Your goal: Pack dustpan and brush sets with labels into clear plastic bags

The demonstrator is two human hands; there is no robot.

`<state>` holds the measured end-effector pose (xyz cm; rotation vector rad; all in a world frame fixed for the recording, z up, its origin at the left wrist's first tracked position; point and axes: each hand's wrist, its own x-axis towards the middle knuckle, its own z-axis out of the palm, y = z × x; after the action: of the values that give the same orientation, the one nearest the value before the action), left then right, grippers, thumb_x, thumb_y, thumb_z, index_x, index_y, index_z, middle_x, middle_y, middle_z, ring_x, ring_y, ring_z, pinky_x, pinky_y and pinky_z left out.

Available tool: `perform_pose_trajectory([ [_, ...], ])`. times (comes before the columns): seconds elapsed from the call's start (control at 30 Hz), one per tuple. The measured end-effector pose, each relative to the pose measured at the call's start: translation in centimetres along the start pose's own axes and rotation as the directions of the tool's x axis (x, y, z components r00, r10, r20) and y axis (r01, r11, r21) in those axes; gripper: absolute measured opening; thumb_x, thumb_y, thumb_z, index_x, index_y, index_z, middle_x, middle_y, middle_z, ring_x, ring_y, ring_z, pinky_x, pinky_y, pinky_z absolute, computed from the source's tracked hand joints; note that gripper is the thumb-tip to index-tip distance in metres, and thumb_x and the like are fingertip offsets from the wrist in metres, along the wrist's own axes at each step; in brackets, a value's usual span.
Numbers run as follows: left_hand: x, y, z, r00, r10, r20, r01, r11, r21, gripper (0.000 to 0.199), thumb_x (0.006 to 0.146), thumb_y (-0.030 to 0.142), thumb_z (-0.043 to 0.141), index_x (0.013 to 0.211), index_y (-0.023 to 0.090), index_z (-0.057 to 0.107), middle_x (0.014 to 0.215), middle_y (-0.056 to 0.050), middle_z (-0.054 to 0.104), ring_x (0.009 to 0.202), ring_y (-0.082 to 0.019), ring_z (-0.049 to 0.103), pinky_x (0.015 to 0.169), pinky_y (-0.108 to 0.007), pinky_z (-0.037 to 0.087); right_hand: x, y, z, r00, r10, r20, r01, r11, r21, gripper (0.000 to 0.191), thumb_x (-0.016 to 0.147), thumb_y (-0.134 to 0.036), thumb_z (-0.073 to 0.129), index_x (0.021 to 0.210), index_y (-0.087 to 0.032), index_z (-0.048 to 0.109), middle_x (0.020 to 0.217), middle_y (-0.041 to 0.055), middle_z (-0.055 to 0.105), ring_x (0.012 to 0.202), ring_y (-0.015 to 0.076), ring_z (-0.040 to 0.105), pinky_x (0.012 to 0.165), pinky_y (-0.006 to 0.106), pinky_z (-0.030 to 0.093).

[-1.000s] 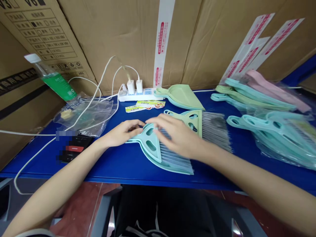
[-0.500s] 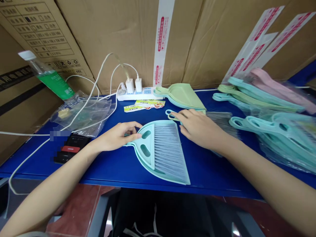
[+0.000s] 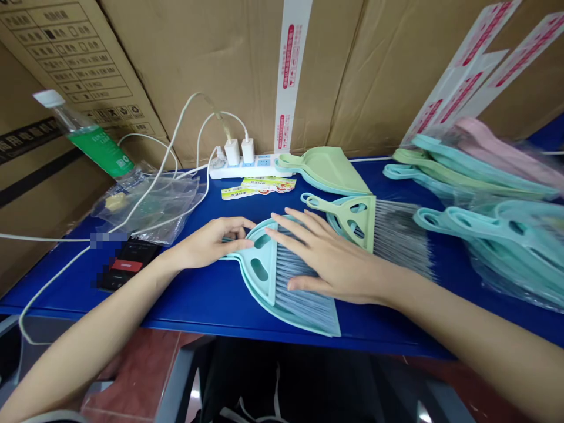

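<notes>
The blue-green brush point(image 3: 282, 264) lies on its blue-green dustpan point(image 3: 286, 315) near the front edge of the blue table point(image 3: 198, 299), right before me in the head view; its soft bristles point to my right and its handle points to my left. My left hand point(image 3: 211, 241) is curled around the handle end, with my thumb on top; my right hand point(image 3: 330, 264) is open and flat over the bristles, fingers spread; I cannot tell if it presses down.

Just past my right hand is a green brush point(image 3: 369, 220) with grey bristles; behind that sits a green dustpan point(image 3: 335, 167), near a white power strip point(image 3: 264, 168) and some yellow cards point(image 3: 259, 187). More brush sets in clear wrap point(image 3: 506, 235) are off to my right; on my left are a clear bag point(image 3: 171, 202), a tilted bottle with a green label point(image 3: 99, 150) and a black thing point(image 3: 127, 264), partly blurred; big brown boxes point(image 3: 220, 59) stand behind it all.
</notes>
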<state>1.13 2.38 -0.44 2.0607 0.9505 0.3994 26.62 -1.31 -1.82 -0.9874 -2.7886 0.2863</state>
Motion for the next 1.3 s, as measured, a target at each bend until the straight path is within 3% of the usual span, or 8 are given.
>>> perform_pose_trajectory([
  [0.33, 0.06, 0.13, 0.29, 1.000, -0.027, -0.004, 0.027, 0.998, -0.051, 0.041, 0.089, 0.039, 0.061, 0.121, 0.014, 0.067, 0.069, 0.003, 0.058, 0.059, -0.010, 0.052, 0.058, -0.022, 0.044, 0.09, 0.06, 0.51, 0.994, 0.010, 0.113, -0.025, 0.991, 0.133, 0.088, 0.095, -0.062, 0.050, 0.161, -0.018, 0.015, 0.168, 0.0194, 0.003, 0.152, 0.0391, -0.005, 0.117, 0.070, 0.008],
  [0.53, -0.05, -0.08, -0.23, 0.981, -0.114, 0.159, 0.151, 0.956, -0.250, 0.063, 0.088, 0.044, 0.065, 0.144, 0.017, 0.052, 0.059, 0.006, 0.055, 0.048, -0.008, 0.049, 0.048, -0.018, 0.042, 0.07, 0.01, 0.41, 0.991, -0.002, 0.131, -0.023, 0.981, 0.190, 0.086, 0.095, -0.060, 0.051, 0.161, -0.020, 0.016, 0.168, 0.0158, 0.001, 0.152, 0.0360, -0.008, 0.119, 0.067, 0.006],
  [0.67, -0.07, -0.22, -0.51, 0.955, -0.165, 0.246, 0.246, 0.905, -0.347, 0.071, 0.087, 0.045, 0.068, 0.149, 0.019, 0.045, 0.062, 0.004, 0.063, 0.047, -0.008, 0.054, 0.046, -0.017, 0.042, 0.12, -0.10, 0.19, 0.986, 0.000, 0.166, -0.035, 0.978, 0.207, 0.087, 0.095, -0.059, 0.050, 0.161, -0.017, 0.014, 0.168, 0.0155, -0.004, 0.151, 0.0328, -0.013, 0.120, 0.063, 0.008],
  [0.9, -0.16, -0.24, -0.28, 0.970, -0.144, 0.197, 0.201, 0.928, -0.315, 0.072, 0.086, 0.042, 0.071, 0.150, 0.020, 0.045, 0.057, 0.006, 0.061, 0.046, -0.008, 0.056, 0.047, -0.017, 0.046, 0.14, -0.08, 0.12, 0.985, -0.008, 0.173, -0.025, 0.981, 0.191, 0.088, 0.096, -0.058, 0.051, 0.161, -0.012, 0.015, 0.167, 0.0182, -0.004, 0.150, 0.0333, -0.014, 0.121, 0.061, 0.009],
  [1.3, -0.20, -0.34, -0.02, 0.988, -0.076, 0.138, 0.109, 0.963, -0.248, 0.068, 0.087, 0.038, 0.070, 0.148, 0.020, 0.047, 0.059, 0.007, 0.059, 0.043, -0.009, 0.056, 0.046, -0.019, 0.048, 0.03, 0.05, 0.37, 0.986, -0.003, 0.165, -0.028, 0.982, 0.189, 0.087, 0.095, -0.059, 0.051, 0.161, -0.016, 0.014, 0.167, 0.0163, -0.004, 0.151, 0.0326, -0.013, 0.121, 0.061, 0.011],
])
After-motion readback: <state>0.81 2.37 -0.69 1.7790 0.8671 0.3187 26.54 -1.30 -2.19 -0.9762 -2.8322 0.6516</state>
